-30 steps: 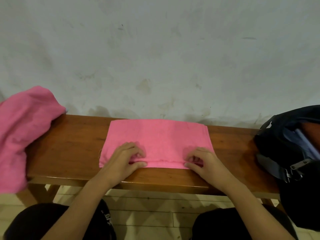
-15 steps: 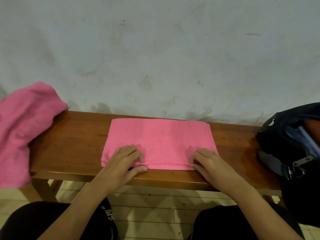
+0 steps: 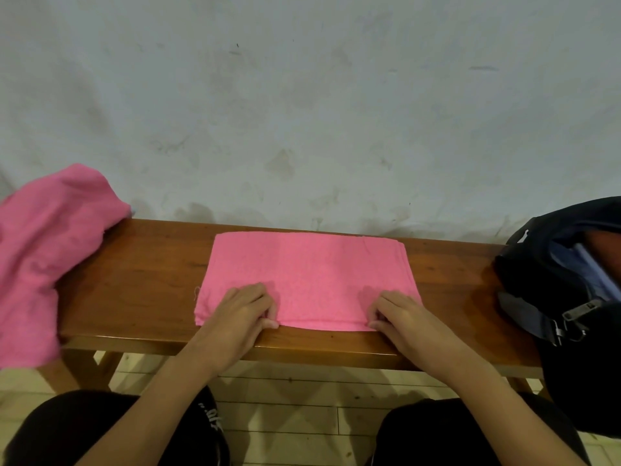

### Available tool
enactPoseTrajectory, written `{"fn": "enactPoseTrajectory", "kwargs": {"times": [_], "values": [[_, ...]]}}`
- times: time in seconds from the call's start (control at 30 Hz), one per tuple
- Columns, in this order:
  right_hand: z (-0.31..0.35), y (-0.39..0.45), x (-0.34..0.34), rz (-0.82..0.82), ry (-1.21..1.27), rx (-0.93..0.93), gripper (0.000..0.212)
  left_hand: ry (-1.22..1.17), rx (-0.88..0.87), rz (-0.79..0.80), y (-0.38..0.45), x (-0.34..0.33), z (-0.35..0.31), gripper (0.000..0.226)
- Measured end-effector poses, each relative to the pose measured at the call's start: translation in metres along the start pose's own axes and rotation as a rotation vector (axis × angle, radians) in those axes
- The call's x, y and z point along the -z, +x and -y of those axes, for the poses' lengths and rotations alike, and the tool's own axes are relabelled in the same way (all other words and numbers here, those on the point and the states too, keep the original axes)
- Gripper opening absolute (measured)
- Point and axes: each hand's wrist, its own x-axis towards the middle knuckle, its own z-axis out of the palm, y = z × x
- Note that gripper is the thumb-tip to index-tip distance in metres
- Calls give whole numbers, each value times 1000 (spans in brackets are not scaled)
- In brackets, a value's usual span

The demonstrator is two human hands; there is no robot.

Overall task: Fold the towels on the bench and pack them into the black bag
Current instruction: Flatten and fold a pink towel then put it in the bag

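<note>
A pink towel [image 3: 309,274], folded into a flat rectangle, lies in the middle of the brown wooden bench [image 3: 148,274]. My left hand [image 3: 242,314] pinches its near edge left of centre. My right hand [image 3: 400,317] pinches the same edge at the near right corner. A second pink towel [image 3: 50,247] lies crumpled over the bench's left end and hangs down its side. The black bag [image 3: 551,280] stands at the bench's right end with its top open, showing a blue lining.
A stained pale wall [image 3: 302,112] rises directly behind the bench. Pale wooden floor [image 3: 302,391] shows below the bench's front edge, between my dark-clad knees. Bare bench wood lies on both sides of the folded towel.
Both hands slid a little towards the towel's near edge and curled their fingers onto it. The towel stays flat in place.
</note>
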Motion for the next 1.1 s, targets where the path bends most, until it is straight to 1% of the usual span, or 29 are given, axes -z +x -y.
{"fn": "enactPoseTrajectory", "kwargs": {"times": [0.1, 0.17, 0.2, 0.27, 0.37, 0.43, 0.53, 0.67, 0.77, 0.97, 1.03, 1.1], "values": [[1, -3, 3, -10, -63, 32, 7, 65, -40, -19, 0, -3, 3, 30], [2, -3, 2, -29, -79, 51, 10, 92, -44, -17, 0, -2, 2, 24], [3, -2, 1, -49, -88, 57, 14, 86, -42, -20, 0, -2, 1, 22], [4, 1, 0, -89, -96, 69, 26, 44, -26, -43, 2, -2, -5, 26], [13, 9, -3, -144, -2, 85, 38, -43, -16, -55, 13, -4, -19, 31], [19, 15, -7, -170, 35, 113, 38, -86, -19, -35, 21, -9, -29, 33], [24, 25, -11, -167, 103, 126, 35, -85, -44, -19, 30, -17, -38, 35], [26, 30, -13, -147, 203, 156, 9, -93, -34, 13, 39, -23, -43, 20], [25, 29, -15, -132, 187, 184, 3, -81, -51, 33, 41, -21, -47, 13], [22, 27, -18, -111, 149, 217, 5, 108, -220, 17, 33, -24, -47, 7], [22, 26, -19, -101, 176, 222, 10, 94, -222, 20, 32, -24, -45, 11], [23, 25, -19, -97, 273, 162, 21, -2, -163, 35, 31, -21, -44, 23]]}}
